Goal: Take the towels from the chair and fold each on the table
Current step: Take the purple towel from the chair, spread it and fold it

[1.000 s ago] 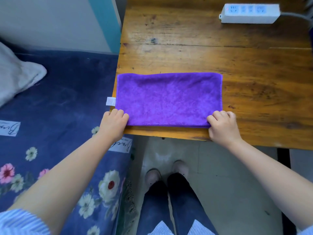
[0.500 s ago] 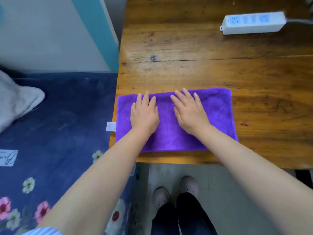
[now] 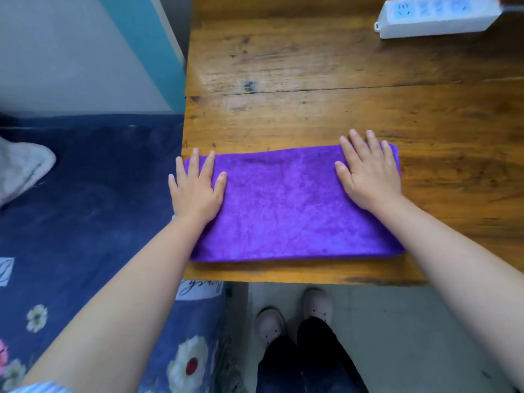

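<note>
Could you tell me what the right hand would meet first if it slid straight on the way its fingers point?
Probably nothing soon: the right hand lies flat on the purple towel, fingertips past its far edge, with bare wooden table ahead. The power strip seems further right of that line.

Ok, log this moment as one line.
stage: smoothing fold | purple towel: folded, flat on table | left hand: flat on left end | right hand: flat on right end
</note>
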A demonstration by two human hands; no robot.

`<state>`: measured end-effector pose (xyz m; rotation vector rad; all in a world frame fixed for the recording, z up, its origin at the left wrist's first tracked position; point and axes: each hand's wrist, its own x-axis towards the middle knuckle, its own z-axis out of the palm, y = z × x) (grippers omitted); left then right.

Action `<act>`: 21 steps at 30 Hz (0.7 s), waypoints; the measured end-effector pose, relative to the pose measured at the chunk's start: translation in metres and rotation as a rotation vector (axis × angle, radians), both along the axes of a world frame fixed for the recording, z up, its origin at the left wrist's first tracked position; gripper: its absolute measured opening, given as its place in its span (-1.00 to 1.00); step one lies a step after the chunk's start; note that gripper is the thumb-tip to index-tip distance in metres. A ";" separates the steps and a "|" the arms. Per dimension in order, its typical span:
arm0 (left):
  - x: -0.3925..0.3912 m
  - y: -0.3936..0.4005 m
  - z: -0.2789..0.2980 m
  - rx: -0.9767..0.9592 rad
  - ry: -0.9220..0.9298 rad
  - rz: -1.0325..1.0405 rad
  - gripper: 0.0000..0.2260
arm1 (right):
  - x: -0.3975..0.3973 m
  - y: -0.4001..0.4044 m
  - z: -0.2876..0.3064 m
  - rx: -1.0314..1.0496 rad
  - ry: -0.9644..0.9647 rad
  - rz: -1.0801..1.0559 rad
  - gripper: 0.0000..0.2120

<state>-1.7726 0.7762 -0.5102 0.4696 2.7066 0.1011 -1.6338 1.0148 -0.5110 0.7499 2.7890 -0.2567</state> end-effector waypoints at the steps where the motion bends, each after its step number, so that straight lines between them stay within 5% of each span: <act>1: 0.001 0.001 0.001 -0.017 -0.008 0.004 -0.52 | 0.004 0.005 0.000 -0.011 0.003 -0.047 -0.28; 7: 0.011 0.017 0.014 -0.208 0.085 -0.081 -0.52 | 0.043 0.028 0.018 -0.123 0.025 -0.349 -0.47; 13: 0.035 0.057 0.029 -0.065 0.147 -0.331 -0.52 | 0.085 -0.002 0.044 -0.056 0.013 -0.424 -0.44; 17: 0.054 0.100 0.028 0.008 0.078 -0.447 -0.53 | 0.100 -0.042 0.045 -0.187 -0.145 -0.491 -0.35; 21: 0.056 0.131 0.022 -0.003 0.049 -0.521 -0.52 | 0.096 -0.056 0.038 -0.344 -0.081 -0.656 -0.38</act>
